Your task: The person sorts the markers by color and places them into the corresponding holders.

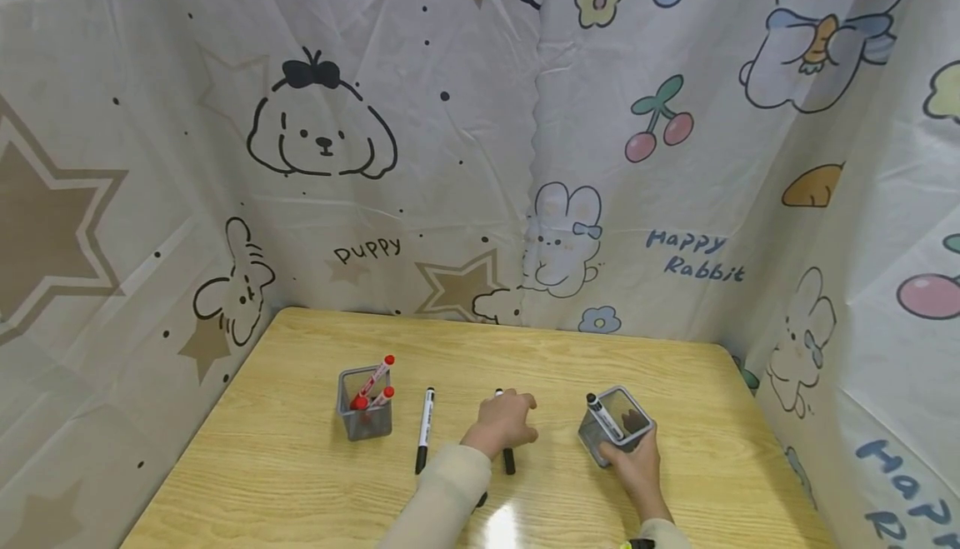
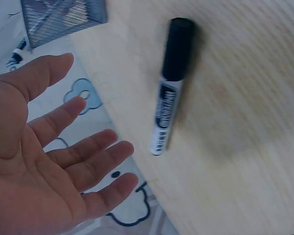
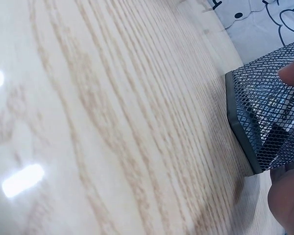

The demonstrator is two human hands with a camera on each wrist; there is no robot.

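Observation:
My left hand hovers over a black-capped whiteboard marker, fingers spread and nothing held. In the left wrist view this marker lies on the wood beyond the loosely bent fingertips. My right hand grips a grey mesh pen holder by its near side, and the holder leans. Inside it stands one black marker, its end above the rim. The right wrist view shows the mesh wall close up, with a thumb and a finger against it.
Left of my left hand lies another black-capped marker. The end of one more black marker shows beside my left sleeve. A second mesh holder with several red markers stands at the left. Printed curtains surround the wooden table.

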